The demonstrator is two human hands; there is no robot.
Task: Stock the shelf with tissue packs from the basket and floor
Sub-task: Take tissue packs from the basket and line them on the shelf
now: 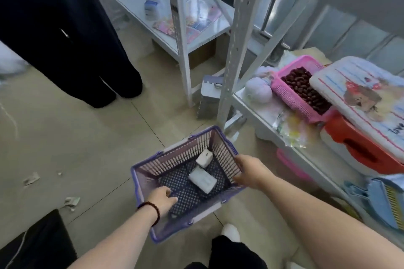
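Tiled floor bears a perforated plastic basket [183, 183]; right hand [249, 172] grips its rim, left hand [162, 200] spread inside.

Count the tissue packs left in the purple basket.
2. One tissue pack lies flat mid-floor of the basket. The other pack leans in the far corner. The left hand covers part of the basket floor, so another could be hidden.

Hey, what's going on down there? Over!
Left hand open, inside purple basket. Right hand gripping its rim. Two tissue packs left inside. Nothing blocking.
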